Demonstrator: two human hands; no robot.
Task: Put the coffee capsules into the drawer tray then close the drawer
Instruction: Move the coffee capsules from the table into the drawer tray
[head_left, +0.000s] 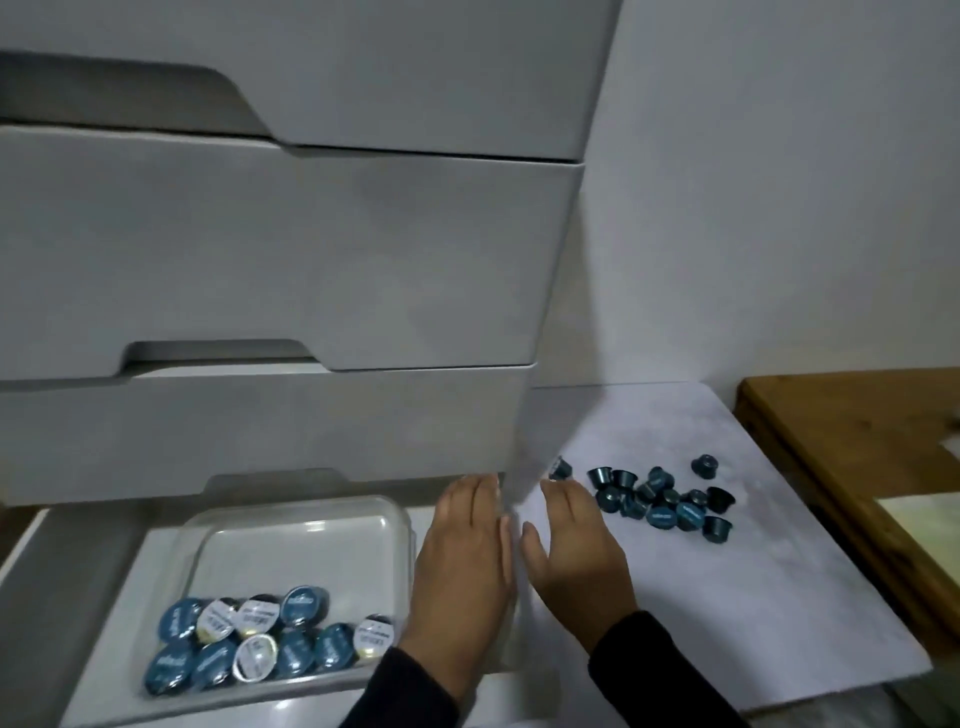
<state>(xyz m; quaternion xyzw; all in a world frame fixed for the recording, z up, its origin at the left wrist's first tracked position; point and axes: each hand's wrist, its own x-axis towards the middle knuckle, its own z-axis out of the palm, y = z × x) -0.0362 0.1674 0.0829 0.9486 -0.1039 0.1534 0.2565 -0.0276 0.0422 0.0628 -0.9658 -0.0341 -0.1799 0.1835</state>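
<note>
The bottom drawer (78, 597) of a white drawer unit stands pulled out at lower left. Inside it sits a clear plastic tray (311, 535) with several blue and white-lidded coffee capsules (260, 644) along its near side. To the right, on a white sheet (727, 597), lies a loose pile of dark blue capsules (660, 496). My left hand (467, 566) hovers flat over the drawer's right edge, fingers straight. My right hand (571, 551) stretches over the sheet, fingers straight, its tips just left of the pile. Neither hand holds anything.
Three closed white drawer fronts (291, 249) rise above the open drawer. A white wall (779, 182) is behind the sheet. A wooden board (857, 467) lies along the sheet's right edge.
</note>
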